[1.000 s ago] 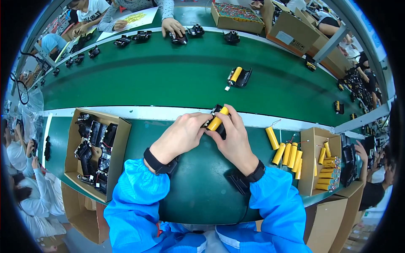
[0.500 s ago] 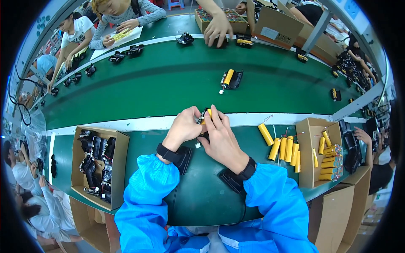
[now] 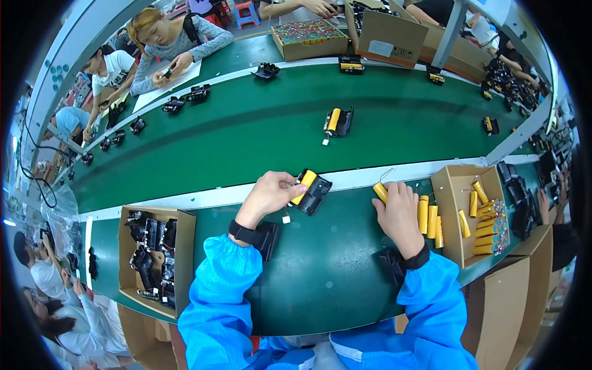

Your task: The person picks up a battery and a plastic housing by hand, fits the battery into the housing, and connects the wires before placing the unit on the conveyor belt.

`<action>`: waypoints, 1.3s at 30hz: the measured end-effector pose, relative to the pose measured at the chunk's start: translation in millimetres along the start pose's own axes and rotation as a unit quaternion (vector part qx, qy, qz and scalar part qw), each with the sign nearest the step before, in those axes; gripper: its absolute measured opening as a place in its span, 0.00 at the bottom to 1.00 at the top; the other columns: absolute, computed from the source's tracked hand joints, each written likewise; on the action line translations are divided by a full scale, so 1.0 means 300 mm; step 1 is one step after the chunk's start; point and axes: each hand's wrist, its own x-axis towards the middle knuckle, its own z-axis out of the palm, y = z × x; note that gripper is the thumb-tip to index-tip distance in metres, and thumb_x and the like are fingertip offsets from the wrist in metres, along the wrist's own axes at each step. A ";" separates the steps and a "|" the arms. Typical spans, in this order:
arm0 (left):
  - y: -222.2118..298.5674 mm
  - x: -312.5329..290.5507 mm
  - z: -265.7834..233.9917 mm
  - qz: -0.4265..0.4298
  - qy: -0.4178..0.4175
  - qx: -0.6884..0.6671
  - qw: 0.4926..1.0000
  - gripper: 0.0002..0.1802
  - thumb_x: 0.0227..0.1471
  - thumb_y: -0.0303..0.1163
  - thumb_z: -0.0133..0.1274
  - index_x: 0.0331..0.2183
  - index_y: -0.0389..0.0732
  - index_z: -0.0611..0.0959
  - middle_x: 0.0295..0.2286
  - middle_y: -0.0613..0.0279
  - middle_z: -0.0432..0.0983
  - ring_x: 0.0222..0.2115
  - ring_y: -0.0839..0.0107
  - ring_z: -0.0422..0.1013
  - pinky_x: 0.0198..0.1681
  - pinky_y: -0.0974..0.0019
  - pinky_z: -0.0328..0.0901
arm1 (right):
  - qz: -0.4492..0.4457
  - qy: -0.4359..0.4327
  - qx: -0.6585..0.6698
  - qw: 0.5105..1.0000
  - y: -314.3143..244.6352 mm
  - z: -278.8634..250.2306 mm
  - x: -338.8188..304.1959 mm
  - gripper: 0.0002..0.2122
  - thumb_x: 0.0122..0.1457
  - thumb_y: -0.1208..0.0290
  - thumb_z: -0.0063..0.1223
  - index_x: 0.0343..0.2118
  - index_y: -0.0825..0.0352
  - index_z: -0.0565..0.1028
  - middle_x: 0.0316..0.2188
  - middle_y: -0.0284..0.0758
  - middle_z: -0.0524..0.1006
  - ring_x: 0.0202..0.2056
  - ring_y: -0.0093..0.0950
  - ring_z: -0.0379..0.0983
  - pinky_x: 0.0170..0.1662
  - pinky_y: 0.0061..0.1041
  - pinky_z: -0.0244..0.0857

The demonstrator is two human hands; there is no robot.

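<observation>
My left hand (image 3: 268,196) is closed around the left edge of a black plastic casing (image 3: 317,198) with a yellow cylindrical battery (image 3: 304,186) lying in it. A thin lead with a white connector (image 3: 286,219) hangs below that hand. Over the loose batteries on the right, my right hand (image 3: 399,213) reaches with its thumb apart from the fingers. One yellow battery (image 3: 380,192) with a wire shows by its fingertips; others beneath the palm are hidden. Several yellow batteries (image 3: 423,214) lie just right of it.
A cardboard box (image 3: 185,265) of black casings stands at left, and another box (image 3: 453,237) with yellow batteries at right. On the green belt (image 3: 246,142) beyond the white rail lies a casing with a battery (image 3: 338,122). Co-workers sit across the belt.
My right hand has left the casing and moved right to the loose batteries. My left hand keeps the casing, now turned with its battery visible. The co-worker's hand over the far belt has drawn back.
</observation>
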 end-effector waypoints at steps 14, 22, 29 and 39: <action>0.151 -0.012 0.066 0.138 -0.039 0.240 0.960 0.23 0.38 0.42 0.69 0.31 0.32 0.82 0.19 0.61 0.75 0.20 0.77 0.70 0.24 0.71 0.64 | 0.037 -0.079 0.652 0.754 -0.090 0.094 -0.038 0.07 0.65 0.71 0.44 0.39 0.69 0.71 0.26 0.32 0.70 0.25 0.18 0.65 0.27 0.16 0.57; 0.154 0.375 -0.119 0.035 0.038 0.196 0.979 0.25 0.37 0.44 0.67 0.29 0.30 0.83 0.22 0.55 0.78 0.24 0.73 0.74 0.28 0.69 0.68 | 0.046 -0.128 0.669 0.730 -0.099 0.136 -0.021 0.09 0.66 0.68 0.44 0.32 0.68 0.69 0.17 0.30 0.68 0.17 0.14 0.61 0.19 0.14 0.53; 0.156 0.718 -0.299 0.008 -0.106 0.121 0.987 0.18 0.45 0.42 0.60 0.29 0.35 0.85 0.28 0.54 0.80 0.32 0.61 0.77 0.36 0.62 0.70 | 0.057 -0.100 0.628 0.770 -0.074 0.141 -0.036 0.08 0.65 0.69 0.45 0.31 0.69 0.69 0.16 0.31 0.70 0.16 0.15 0.62 0.18 0.14 0.54; -0.002 1.024 -0.313 0.130 0.343 0.560 0.743 0.08 0.48 0.32 0.53 0.33 0.49 0.85 0.40 0.57 0.71 0.50 0.59 0.62 0.51 0.51 0.57 | 0.091 -0.105 0.639 0.757 -0.096 0.145 -0.026 0.08 0.64 0.70 0.46 0.31 0.70 0.69 0.16 0.32 0.70 0.15 0.16 0.62 0.18 0.15 0.55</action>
